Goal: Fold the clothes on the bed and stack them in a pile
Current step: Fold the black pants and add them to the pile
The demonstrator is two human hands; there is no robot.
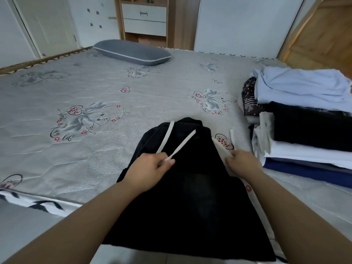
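Now | left hand [150, 166] pinches flat white drawstring [181, 144] | right hand [242, 162] grips black trousers [182, 187] edge

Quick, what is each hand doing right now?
Left hand: pinches the white drawstring of the black garment.
Right hand: fingers curled, gripping the black garment's right edge.

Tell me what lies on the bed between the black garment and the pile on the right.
Nothing visible. Only bare bedsheet separates the black garment from the pile. The left hand pinches a white drawstring; the right hand grips the garment's edge.
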